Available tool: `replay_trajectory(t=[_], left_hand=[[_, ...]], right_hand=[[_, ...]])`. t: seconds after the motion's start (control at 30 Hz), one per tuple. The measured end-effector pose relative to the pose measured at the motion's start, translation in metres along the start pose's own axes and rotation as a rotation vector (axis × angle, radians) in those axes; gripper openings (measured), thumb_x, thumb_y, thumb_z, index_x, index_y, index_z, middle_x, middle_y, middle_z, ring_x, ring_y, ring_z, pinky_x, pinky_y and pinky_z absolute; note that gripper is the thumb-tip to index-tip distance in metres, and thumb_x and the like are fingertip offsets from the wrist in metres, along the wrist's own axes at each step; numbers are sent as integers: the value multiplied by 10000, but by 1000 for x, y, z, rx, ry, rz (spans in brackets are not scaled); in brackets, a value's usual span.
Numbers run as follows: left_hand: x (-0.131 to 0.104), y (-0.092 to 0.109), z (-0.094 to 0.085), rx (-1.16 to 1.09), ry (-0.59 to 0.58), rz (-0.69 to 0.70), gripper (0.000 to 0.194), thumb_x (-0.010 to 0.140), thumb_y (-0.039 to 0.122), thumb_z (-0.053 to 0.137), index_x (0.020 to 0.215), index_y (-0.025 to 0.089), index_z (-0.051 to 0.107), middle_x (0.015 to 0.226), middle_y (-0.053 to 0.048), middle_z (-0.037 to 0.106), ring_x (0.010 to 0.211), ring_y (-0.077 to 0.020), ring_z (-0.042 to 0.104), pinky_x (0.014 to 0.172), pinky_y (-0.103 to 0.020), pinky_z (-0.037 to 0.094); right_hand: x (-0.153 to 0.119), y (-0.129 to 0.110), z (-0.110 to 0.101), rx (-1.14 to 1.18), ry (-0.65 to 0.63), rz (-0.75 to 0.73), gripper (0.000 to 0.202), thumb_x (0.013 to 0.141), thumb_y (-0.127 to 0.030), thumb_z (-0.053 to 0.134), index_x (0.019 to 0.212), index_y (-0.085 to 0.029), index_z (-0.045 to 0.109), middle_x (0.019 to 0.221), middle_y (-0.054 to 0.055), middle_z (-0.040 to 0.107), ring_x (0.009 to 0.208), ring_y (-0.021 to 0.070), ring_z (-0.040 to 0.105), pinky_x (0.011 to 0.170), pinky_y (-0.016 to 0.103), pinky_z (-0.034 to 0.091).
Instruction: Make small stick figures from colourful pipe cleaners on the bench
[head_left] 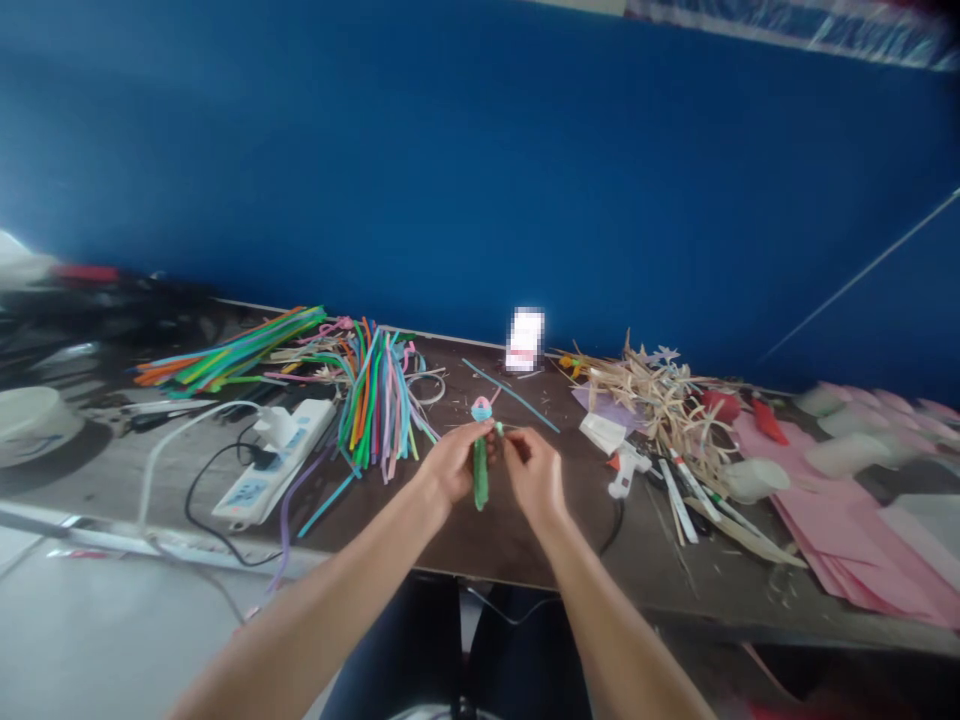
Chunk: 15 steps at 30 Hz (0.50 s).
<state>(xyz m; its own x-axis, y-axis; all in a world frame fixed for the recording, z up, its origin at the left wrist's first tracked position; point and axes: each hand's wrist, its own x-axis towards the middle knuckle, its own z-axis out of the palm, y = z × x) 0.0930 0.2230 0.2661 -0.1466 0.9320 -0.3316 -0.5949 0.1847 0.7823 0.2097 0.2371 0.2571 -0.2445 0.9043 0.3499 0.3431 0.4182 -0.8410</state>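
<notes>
My left hand (pixel 452 462) is closed on a small pipe-cleaner piece, pink and light blue at the top (pixel 481 407), with a green stem (pixel 481 478) hanging below the fingers. Close on its right, my right hand (pixel 534 470) has thumb and fingertips pinched together beside the stem. A small pale green bit (pixel 499 427) shows at those fingertips. Whether it belongs to the same piece is too small to tell. Both hands are above the middle of the brown table (pixel 517 550), near its front edge.
Colourful pipe cleaners (pixel 382 400) and a white power strip (pixel 277 465) lie left. Behind the hands are a loose blue pipe cleaner (pixel 511 394) and a bright phone-like screen (pixel 525 340). On the right are a glue gun (pixel 628 468), dried straw pieces (pixel 652 400) and pink sheets (pixel 832 510).
</notes>
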Motion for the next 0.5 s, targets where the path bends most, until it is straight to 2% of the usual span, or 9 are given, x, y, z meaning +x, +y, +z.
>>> replay_trajectory(t=[0.07, 0.13, 0.23, 0.3, 0.4, 0.5], left_hand=[[0, 8, -2, 26, -37, -88, 106, 678, 179, 592, 611, 117, 537, 489, 17, 498, 415, -74, 468, 429, -197, 403], [1, 15, -5, 65, -70, -137, 106, 666, 163, 598, 593, 113, 541, 471, 18, 492, 396, -72, 461, 410, -194, 394], [1, 21, -8, 132, -111, -143, 112, 625, 146, 627, 558, 110, 544, 440, 22, 491, 371, -67, 449, 389, -181, 363], [2, 22, -8, 192, -137, -114, 106, 598, 136, 643, 552, 112, 550, 427, 27, 493, 355, -60, 433, 374, -170, 329], [4, 18, -10, 387, -153, -9, 98, 592, 165, 645, 560, 123, 562, 420, 36, 491, 349, -64, 421, 368, -178, 301], [7, 12, -14, 547, -122, 111, 143, 609, 207, 634, 515, 130, 559, 400, 35, 484, 338, -70, 412, 370, -191, 293]], right_hand=[[9, 3, -6, 114, -77, 114, 164, 744, -300, 497, 731, -166, 591, 573, -13, 558, 456, 99, 473, 458, 205, 378], [18, 3, -16, 165, -233, 173, 185, 721, -322, 529, 747, -157, 610, 512, -41, 508, 382, 71, 406, 388, 187, 327], [30, -2, -30, 162, -443, 170, 156, 695, -295, 549, 716, -157, 618, 491, -57, 485, 368, 56, 395, 382, 176, 318], [36, -5, -36, 160, -511, 203, 113, 681, -260, 542, 671, -161, 596, 465, -68, 471, 360, 58, 402, 385, 176, 328], [40, -9, -38, 113, -531, 266, 95, 686, -223, 502, 656, -167, 573, 392, -84, 434, 330, 68, 395, 382, 183, 327], [40, -12, -37, -76, -410, 128, 108, 695, -201, 501, 654, -169, 595, 458, -49, 530, 421, 92, 483, 465, 198, 365]])
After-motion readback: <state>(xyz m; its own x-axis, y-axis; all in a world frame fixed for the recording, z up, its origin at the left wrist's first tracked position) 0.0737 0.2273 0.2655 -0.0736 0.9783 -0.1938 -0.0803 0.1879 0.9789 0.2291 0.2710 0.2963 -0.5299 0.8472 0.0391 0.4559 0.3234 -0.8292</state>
